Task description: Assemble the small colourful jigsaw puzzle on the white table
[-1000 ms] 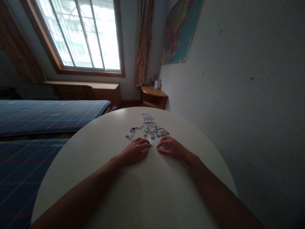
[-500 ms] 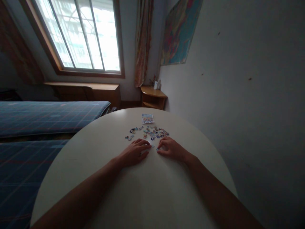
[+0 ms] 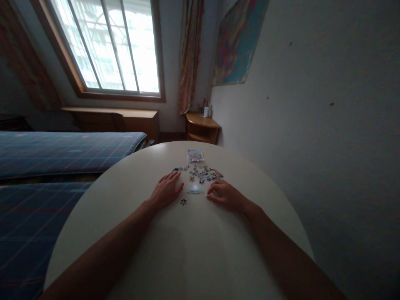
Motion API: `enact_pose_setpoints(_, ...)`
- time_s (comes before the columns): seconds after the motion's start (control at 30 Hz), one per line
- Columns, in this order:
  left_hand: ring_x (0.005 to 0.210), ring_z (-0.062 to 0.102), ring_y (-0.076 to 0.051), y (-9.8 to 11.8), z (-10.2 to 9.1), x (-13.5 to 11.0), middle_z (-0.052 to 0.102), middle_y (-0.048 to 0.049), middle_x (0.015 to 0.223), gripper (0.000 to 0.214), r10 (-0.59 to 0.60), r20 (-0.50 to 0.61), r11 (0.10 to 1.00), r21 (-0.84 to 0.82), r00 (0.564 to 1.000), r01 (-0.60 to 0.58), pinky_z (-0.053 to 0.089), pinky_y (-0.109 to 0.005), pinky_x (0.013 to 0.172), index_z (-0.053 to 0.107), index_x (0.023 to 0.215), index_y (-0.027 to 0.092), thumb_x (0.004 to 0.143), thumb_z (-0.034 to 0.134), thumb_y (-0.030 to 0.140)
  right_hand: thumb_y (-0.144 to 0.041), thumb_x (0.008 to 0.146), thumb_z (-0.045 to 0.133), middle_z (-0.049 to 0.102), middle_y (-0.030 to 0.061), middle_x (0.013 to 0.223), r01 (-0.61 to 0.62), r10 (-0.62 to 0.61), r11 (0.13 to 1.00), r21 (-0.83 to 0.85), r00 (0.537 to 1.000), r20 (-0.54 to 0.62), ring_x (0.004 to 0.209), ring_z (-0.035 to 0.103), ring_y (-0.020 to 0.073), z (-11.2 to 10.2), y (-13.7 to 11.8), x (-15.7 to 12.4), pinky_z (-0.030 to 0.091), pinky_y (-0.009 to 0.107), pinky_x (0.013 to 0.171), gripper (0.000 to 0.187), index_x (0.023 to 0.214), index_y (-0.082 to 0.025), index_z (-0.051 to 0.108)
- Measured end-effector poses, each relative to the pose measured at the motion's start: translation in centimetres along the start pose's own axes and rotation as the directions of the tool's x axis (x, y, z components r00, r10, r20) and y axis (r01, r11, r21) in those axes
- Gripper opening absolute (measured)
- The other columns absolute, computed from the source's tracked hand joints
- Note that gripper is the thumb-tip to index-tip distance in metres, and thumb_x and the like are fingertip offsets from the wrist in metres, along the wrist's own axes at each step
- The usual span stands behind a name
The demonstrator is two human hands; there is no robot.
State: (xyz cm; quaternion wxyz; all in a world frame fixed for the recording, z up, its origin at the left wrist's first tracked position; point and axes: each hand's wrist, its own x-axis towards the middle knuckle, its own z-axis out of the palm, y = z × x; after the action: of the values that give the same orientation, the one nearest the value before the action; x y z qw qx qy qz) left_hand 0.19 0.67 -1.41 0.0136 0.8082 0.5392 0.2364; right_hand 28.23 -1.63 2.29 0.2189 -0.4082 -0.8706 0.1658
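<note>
Several small colourful jigsaw pieces (image 3: 203, 173) lie scattered on a round white table (image 3: 200, 250). My left hand (image 3: 167, 189) lies flat and open, fingers stretched toward the left end of the scatter. A short joined strip of pieces (image 3: 195, 192) sits between my hands, and a single dark piece (image 3: 183, 202) lies just right of my left hand. My right hand (image 3: 223, 194) rests on the table with fingers curled, its tips beside the strip's right end. A small picture card (image 3: 195, 155) lies beyond the pieces.
A grey wall runs close along the table's right side, with a map poster (image 3: 237, 41) on it. Blue plaid beds (image 3: 62, 150) lie to the left. A wooden corner shelf (image 3: 202, 127) and a window (image 3: 109, 46) stand behind the table.
My left hand has lifted off the spot between the hands and moved left and forward, opening flat. The joined strip and a single dark piece now show. My right hand has barely moved.
</note>
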Motion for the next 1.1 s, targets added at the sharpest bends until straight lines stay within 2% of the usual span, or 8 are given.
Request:
enact_pose_setpoints(0.17, 0.133, 0.049, -0.027, -0.2, 0.0, 0.1, 0.056, -0.0111, 0.142, 0.042, -0.046, 0.025, 0.999, 0.020, 0.999, 0.045, 0.035, -0.045, 0.113, 0.055, 0.134, 0.018, 0.097, 0.045, 0.036, -0.035, 0.087, 0.066, 0.067, 0.0086, 0.099, 0.005, -0.005, 1.000, -0.003, 1.000, 0.006, 0.096, 0.061, 0.0212, 0.1, 0.3, 0.0, 0.047, 0.036, 0.091, 0.018, 0.092, -0.019, 0.073)
enact_pose_setpoints(0.37, 0.141, 0.039, -0.025, 0.1, -0.4, 0.3, 0.044, -0.0087, 0.152, 0.049, -0.093, 0.062, 0.995, 0.040, 0.994, 0.091, 0.031, -0.043, 0.117, 0.047, 0.142, 0.018, 0.097, 0.042, 0.035, -0.036, 0.088, 0.065, 0.066, 0.0086, 0.099, 0.012, -0.012, 1.000, 0.001, 1.000, 0.017, 0.095, 0.061, 0.0212, 0.1, 0.5, 0.0, 0.047, 0.036, 0.090, 0.019, 0.093, -0.020, 0.072)
enact_pose_setpoints(0.57, 0.133, 0.048, -0.029, -0.2, -0.6, 0.4, 0.053, -0.0105, 0.145, 0.047, -0.174, 0.031, 0.980, 0.103, 0.984, 0.170, 0.038, -0.046, 0.111, 0.050, 0.140, 0.018, 0.097, 0.041, 0.037, -0.036, 0.088, 0.065, 0.066, 0.0098, 0.101, 0.004, -0.003, 1.000, -0.007, 0.999, 0.035, 0.095, 0.061, 0.0220, -0.1, 0.1, 0.0, 0.047, 0.038, 0.090, 0.020, 0.094, -0.019, 0.073)
enact_pose_setpoints(0.77, 0.144, 0.034, -0.027, -0.3, -0.2, 1.2, 0.039, -0.0078, 0.156, 0.053, -0.122, 0.065, 0.991, 0.071, 0.990, 0.117, 0.031, -0.045, 0.116, 0.039, 0.148, 0.020, 0.098, 0.040, 0.038, -0.036, 0.087, 0.066, 0.066, 0.0100, 0.102, 0.004, -0.003, 1.000, -0.010, 0.999, 0.032, 0.097, 0.061, 0.0221, 0.0, 0.3, 0.1, 0.047, 0.037, 0.091, 0.021, 0.095, -0.019, 0.073)
enact_pose_setpoints(0.97, 0.136, 0.044, -0.031, -1.2, -0.6, 2.3, 0.049, -0.0132, 0.148, 0.052, -0.221, 0.061, 0.968, 0.135, 0.973, 0.212, 0.037, -0.047, 0.111, 0.047, 0.142, 0.014, 0.099, 0.036, 0.041, -0.037, 0.087, 0.066, 0.067, 0.0097, 0.103, 0.004, -0.004, 1.000, -0.002, 1.000, 0.026, 0.098, 0.061, 0.0220, 0.2, 0.6, 0.1, 0.047, 0.037, 0.091, 0.021, 0.095, -0.019, 0.073)
enact_pose_setpoints(1.1, 0.141, 0.038, -0.028, -1.7, -0.8, 3.3, 0.042, -0.0082, 0.154, 0.051, -0.120, 0.119, 0.986, 0.133, 0.986, 0.104, 0.033, -0.046, 0.114, 0.044, 0.146, 0.020, 0.099, 0.035, 0.039, -0.037, 0.087, 0.065, 0.067, 0.0101, 0.103, -0.002, 0.002, 1.000, 0.006, 1.000, 0.026, 0.097, 0.062, 0.0219, 0.1, 0.4, 0.1, 0.047, 0.037, 0.090, 0.021, 0.095, -0.018, 0.073)
